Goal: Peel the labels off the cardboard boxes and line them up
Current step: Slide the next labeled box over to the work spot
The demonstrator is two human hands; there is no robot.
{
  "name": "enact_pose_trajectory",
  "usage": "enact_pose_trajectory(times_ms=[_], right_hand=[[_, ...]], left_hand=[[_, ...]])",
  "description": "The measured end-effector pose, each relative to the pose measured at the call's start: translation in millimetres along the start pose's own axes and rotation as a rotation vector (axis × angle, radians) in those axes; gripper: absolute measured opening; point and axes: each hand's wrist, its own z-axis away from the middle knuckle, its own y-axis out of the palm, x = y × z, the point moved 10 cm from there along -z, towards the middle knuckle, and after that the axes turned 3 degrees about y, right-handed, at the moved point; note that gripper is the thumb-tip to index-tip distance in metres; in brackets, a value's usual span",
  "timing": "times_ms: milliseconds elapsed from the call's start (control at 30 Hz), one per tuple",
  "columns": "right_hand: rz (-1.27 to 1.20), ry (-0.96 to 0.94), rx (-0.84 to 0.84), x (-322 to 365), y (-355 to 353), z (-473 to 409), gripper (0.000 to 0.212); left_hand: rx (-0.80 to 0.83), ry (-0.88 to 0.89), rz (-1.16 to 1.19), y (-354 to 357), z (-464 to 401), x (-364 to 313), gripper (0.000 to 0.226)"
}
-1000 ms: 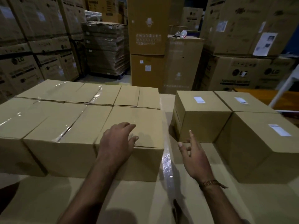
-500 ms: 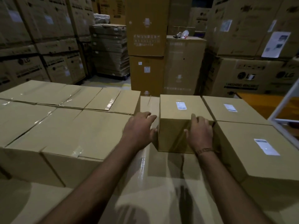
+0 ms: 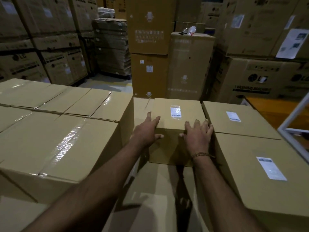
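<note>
Both hands are clasping the middle box (image 3: 177,131), left hand (image 3: 147,131) and right hand (image 3: 198,138) spread across its near top edge; the label (image 3: 175,112) is lying just beyond the fingertips, nearer the right.

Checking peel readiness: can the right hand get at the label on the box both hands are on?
Probably yes: the right hand rests on the box's near edge, and nothing covers the label just beyond its fingertips.
</note>
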Motion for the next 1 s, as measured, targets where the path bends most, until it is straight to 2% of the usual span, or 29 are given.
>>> enact_pose_trajectory(times_ms=[67, 233, 400, 633, 1000], right_hand=[[-0.039, -0.028, -0.002, 3, -1, 2, 0.06], [-0.128, -0.079, -0.031, 8, -11, 11, 0.046], [-0.244, -0.068, -0.037, 6, -24, 28, 0.037], [-0.377, -0.015, 0.051, 0, -39, 67, 0.052], [-0.247, 0.008, 0.158, -4, -72, 160, 0.09]], left_hand=[[0.003, -0.02, 0.135, 7, -2, 7, 0.09], [-0.136, -0.074, 0.293, -1, 6, 24, 0.061], [-0.145, -0.068, 0.335, -9, 23, 33, 0.059], [-0.119, -0.051, 0.301, -17, 65, 32, 0.059], [-0.111, -0.031, 0.332, -24, 163, 29, 0.059]])
